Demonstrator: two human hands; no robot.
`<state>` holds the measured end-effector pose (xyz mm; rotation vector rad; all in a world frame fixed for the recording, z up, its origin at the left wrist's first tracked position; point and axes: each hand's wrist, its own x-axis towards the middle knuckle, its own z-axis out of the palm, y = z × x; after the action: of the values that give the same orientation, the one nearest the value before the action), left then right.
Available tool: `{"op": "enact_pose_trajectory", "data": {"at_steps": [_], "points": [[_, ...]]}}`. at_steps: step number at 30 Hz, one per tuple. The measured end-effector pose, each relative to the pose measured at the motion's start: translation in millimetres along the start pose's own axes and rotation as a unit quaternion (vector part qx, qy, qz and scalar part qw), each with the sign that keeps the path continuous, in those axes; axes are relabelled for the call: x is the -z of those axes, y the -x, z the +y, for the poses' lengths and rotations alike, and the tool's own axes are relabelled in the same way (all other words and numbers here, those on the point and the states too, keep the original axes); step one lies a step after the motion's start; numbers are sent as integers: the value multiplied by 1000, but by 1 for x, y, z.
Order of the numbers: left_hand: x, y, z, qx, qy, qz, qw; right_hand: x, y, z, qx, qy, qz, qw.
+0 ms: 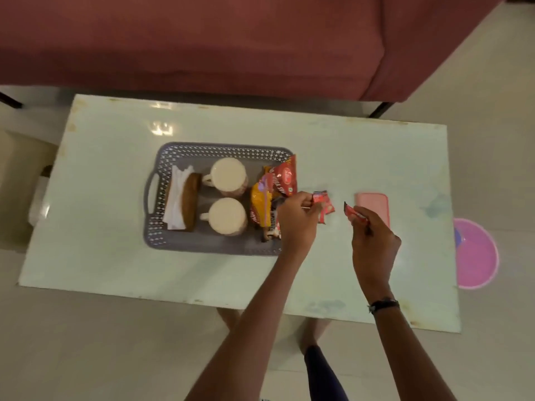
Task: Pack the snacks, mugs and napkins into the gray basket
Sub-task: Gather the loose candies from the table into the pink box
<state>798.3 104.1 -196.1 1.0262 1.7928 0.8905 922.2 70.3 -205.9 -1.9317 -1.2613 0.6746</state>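
The gray basket (162,157) sits mid-table. Inside it lie white napkins (176,195) with a brown holder (191,204) at the left, two white mugs (228,176) (227,216) in the middle, and red and yellow snack packets (273,189) at the right end. My left hand (295,224) pinches a small red packet (323,202) just right of the basket. My right hand (375,241) pinches another small red packet (351,213), beside a pink rectangular item (373,204) on the table.
The pale glass table (115,256) stands in front of a maroon sofa (202,39). A pink round object (477,256) lies on the floor past the table's right edge. My feet show under the near edge.
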Motion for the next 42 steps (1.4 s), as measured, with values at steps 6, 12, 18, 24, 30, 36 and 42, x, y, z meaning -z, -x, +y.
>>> {"op": "enact_pose_trajectory", "data": {"at_steps": [6,12,18,24,30,36,42], "points": [[-23,0,-19,36,6,-42,998,5,-15,18,-2,14,-30,999],[-30,8,-29,50,-32,-26,998,-19,-26,7,69,35,-96,992],[-40,5,-27,108,-65,-78,989,-14,-46,64,-88,147,-118,978],[-54,-13,-40,168,-49,-101,979,-19,-74,103,-129,238,-140,952],[-64,-23,-51,181,-45,-110,976,-23,-86,102,-110,281,-129,945],[-67,-26,-55,194,-5,-118,974,-15,-91,80,-201,1,-125,972],[-68,-26,-52,171,-6,-126,977,-22,-69,69,-204,-117,-187,954]]}}
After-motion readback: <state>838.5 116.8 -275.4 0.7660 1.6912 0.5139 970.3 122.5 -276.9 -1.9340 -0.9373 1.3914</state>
